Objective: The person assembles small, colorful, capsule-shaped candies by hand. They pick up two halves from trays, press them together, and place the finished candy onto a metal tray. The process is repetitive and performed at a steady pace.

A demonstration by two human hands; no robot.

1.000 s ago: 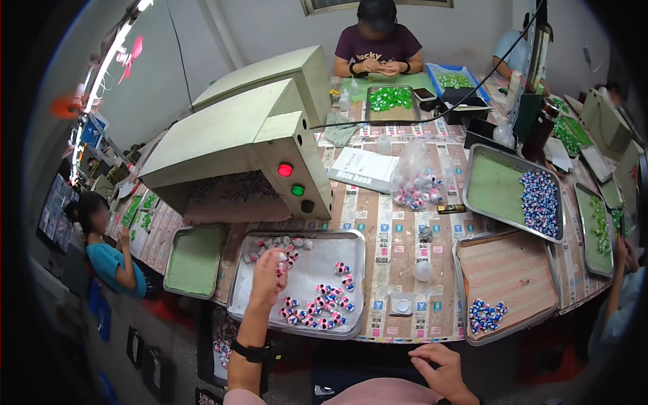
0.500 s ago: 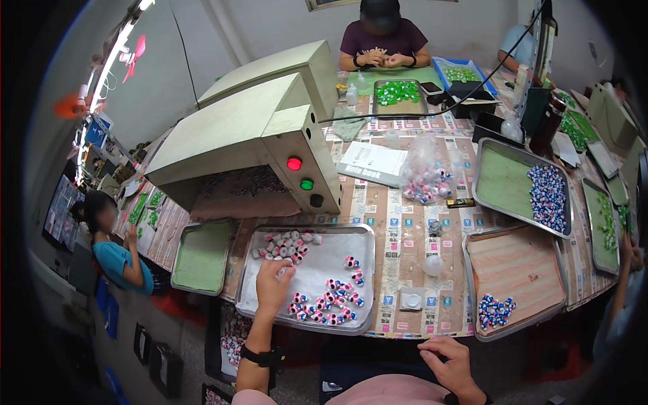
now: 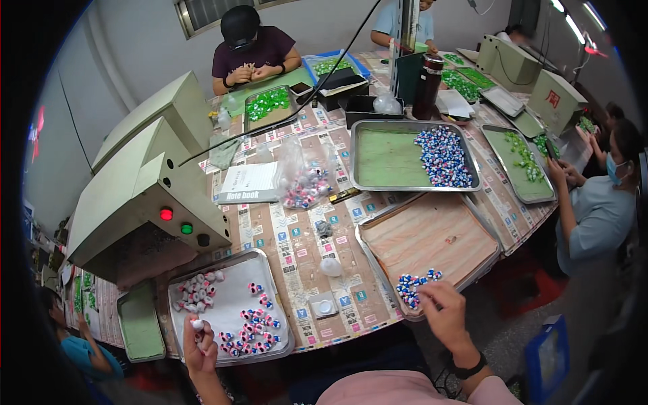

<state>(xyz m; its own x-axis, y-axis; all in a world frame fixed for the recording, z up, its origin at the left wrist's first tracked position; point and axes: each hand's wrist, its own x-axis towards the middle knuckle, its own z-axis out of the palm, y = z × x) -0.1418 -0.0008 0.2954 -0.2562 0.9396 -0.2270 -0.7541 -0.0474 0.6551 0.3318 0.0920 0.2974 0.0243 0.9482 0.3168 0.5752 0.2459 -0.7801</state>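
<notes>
Head view: a worker's left hand pinches a white piece between thumb and fingertips, just above the near left corner of a white-lined tray, while the right hand reaches over the near left corner of a brown-lined tray. Its thumb and forefinger are drawn close together at a cluster of blue pieces; whether they grip one cannot be told. On the white lining, pale pieces crowd the far left corner, and pink-and-blue pieces lie scattered along the right side and near end. Beyond the brown lining, a large green-lined tray carries a dense blue heap on its right side. A clear bag of pink-and-white pieces rests mid-table beside a notebook. Across the table, a co-worker sits behind a small tray of green pieces.
</notes>
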